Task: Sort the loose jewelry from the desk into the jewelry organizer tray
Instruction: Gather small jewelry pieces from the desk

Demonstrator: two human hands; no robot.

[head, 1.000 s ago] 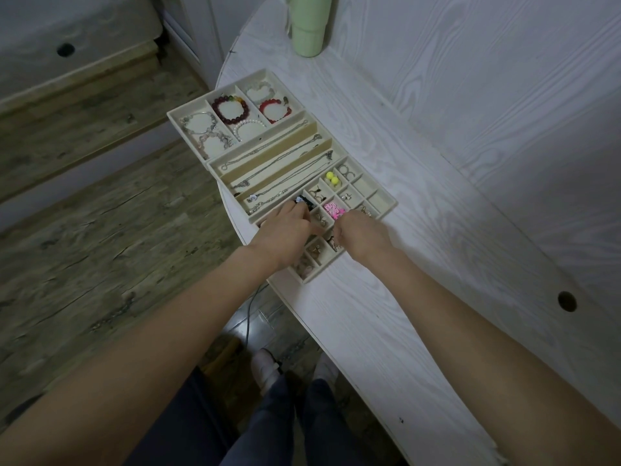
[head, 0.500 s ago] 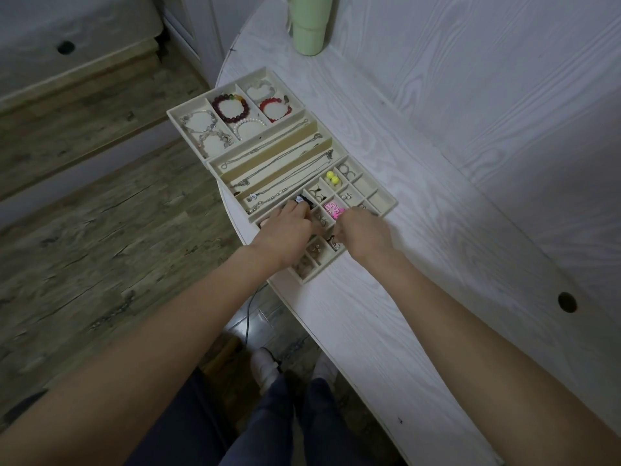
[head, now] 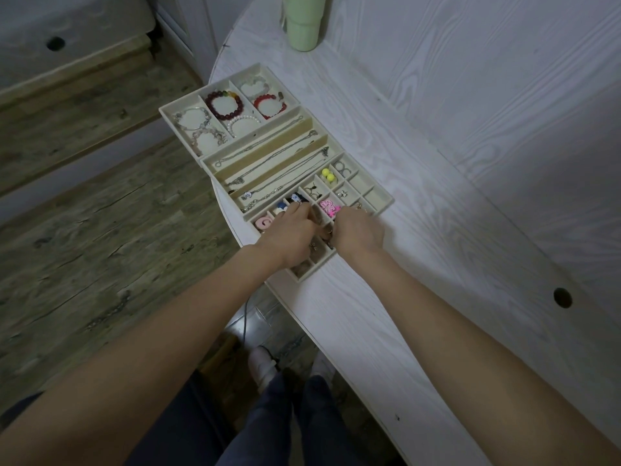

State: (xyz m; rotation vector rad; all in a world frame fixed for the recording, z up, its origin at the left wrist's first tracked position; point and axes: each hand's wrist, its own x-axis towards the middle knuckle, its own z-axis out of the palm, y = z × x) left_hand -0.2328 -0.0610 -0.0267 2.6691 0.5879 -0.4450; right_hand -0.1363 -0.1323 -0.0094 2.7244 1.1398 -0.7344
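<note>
The beige jewelry organizer tray (head: 379, 196) lies on the white desk (head: 437, 247), overhanging its left edge. Its far section holds bead bracelets (head: 224, 104), the middle one silver necklaces (head: 268, 163), the near one small compartments with yellow studs (head: 327, 175) and a pink flower piece (head: 327, 206). My left hand (head: 289, 235) lies over the small compartments, fingers stretched toward a blue-and-white piece (head: 295, 197). My right hand (head: 359, 230) is curled just beside it. A small metal piece (head: 327, 234) shows at its thumb side, and its fingertips are hidden.
A green tumbler (head: 302, 25) stands at the desk's far end. The desk top has a round cable hole (head: 562, 297) at the right. Wooden floor, my legs and white shoes (head: 265, 364) lie below the desk's curved left edge.
Both hands stay over the small compartments and have barely shifted. The left hand's fingers have crept slightly further into the tray.
</note>
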